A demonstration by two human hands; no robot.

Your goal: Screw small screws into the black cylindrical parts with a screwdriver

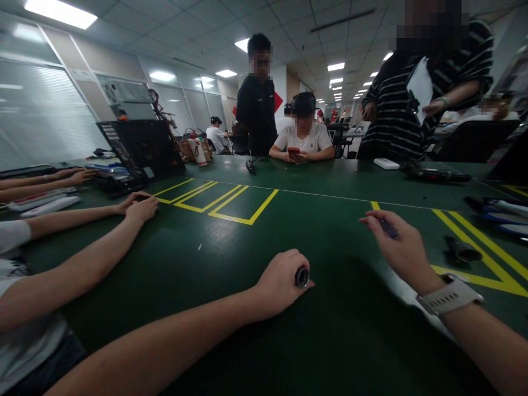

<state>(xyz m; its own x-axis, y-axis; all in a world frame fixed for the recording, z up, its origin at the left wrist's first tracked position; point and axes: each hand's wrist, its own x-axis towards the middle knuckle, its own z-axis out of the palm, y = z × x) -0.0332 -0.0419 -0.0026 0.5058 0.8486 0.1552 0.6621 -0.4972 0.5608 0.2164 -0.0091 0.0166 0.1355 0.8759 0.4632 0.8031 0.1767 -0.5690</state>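
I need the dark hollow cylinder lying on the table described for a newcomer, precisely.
On the dark green table, go from the right hand, with its pale-strapped watch, rightward to the yellow tape outline. By the tape lies a dark, hollow cylinder, one round end visibly open. Unlike the dark, open-ended tube in the left hand, nobody holds it.

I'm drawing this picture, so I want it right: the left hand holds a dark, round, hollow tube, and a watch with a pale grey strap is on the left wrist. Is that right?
Not quite: the pale grey strapped watch is on the right wrist, as the head view shows.
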